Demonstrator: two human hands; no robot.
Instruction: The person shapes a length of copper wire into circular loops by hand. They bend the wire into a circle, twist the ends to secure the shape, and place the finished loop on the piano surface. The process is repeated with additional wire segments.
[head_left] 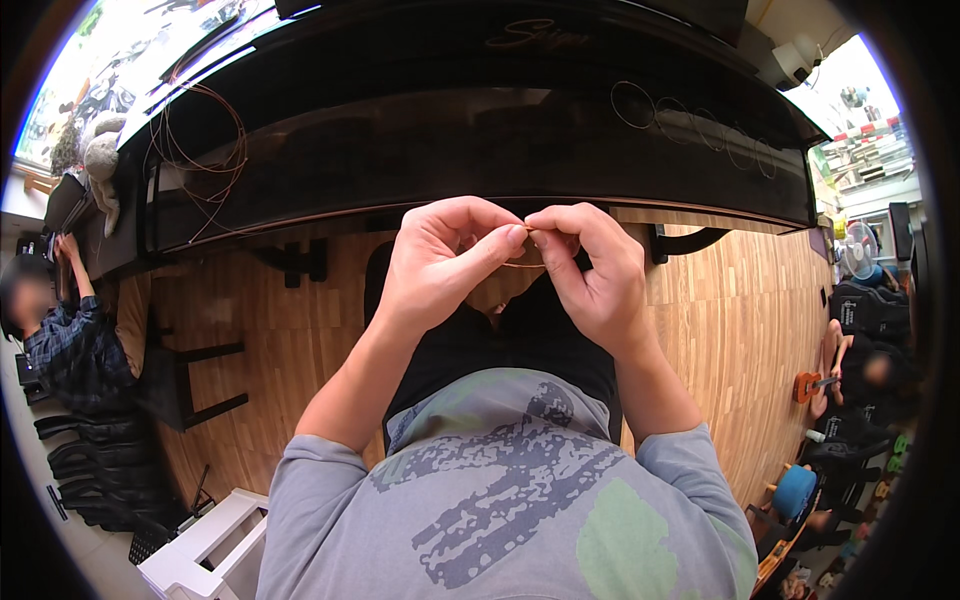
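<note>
Pinched in closed thumb-and-forefinger grip of left hand and right hand: thin copper-coloured wire, above lap, presumably for fine control. Laid on black piano: copper-coloured loops, silvery coil, well apart, likely against tangling.

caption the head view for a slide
Left hand and right hand pinch a thin wire before a black piano bearing a copper-coloured coil.

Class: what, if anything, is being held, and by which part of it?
A thin copper-coloured wire, pinched by the left hand and right hand; whether near its end cannot be told.
</note>
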